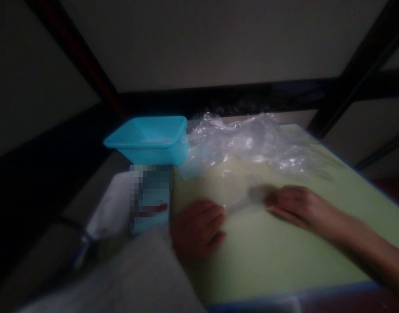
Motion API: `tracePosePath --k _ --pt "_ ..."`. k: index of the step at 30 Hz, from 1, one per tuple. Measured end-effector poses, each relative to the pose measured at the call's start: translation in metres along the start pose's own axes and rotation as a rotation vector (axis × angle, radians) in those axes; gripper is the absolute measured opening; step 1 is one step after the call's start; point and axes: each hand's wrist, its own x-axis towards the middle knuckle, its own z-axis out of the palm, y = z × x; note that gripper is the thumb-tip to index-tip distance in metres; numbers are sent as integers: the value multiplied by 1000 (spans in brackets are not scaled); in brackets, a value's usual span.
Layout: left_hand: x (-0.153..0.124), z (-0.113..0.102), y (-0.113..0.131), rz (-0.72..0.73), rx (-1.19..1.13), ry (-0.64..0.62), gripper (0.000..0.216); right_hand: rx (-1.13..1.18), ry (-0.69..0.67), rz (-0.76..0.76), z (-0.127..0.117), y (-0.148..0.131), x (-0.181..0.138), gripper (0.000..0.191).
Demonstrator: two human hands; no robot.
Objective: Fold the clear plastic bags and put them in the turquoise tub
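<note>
A small clear plastic bag is stretched low over the yellow-green tabletop between my two hands. My left hand is closed with curled fingers at the bag's near left corner. At its right side my right hand pinches, fingertips together and pointing left. A blurred grey patch shows just beyond the right fingertips, and I cannot make out whether it is a thing or a shadow. Behind the hands lies a crumpled heap of clear plastic bags.
A turquoise plastic tub stands at the back left. Before it are a blurred-out pale blue item and white material. The yellow-green table has a blue edge. Dark frames and pale panels rise behind.
</note>
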Motion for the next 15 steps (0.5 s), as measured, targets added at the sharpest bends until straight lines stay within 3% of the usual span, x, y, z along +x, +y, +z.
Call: tracePosePath --k 8,12,15 --pt "3 2 -1 -91 -1 27 23 123 79 85 -11 -1 7 16" --pt "4 -1 0 -195 -131 138 20 169 119 166 -12 -2 5 15" --pt "5 -4 2 -302 -248 148 22 207 136 230 -11 -2 2 13"
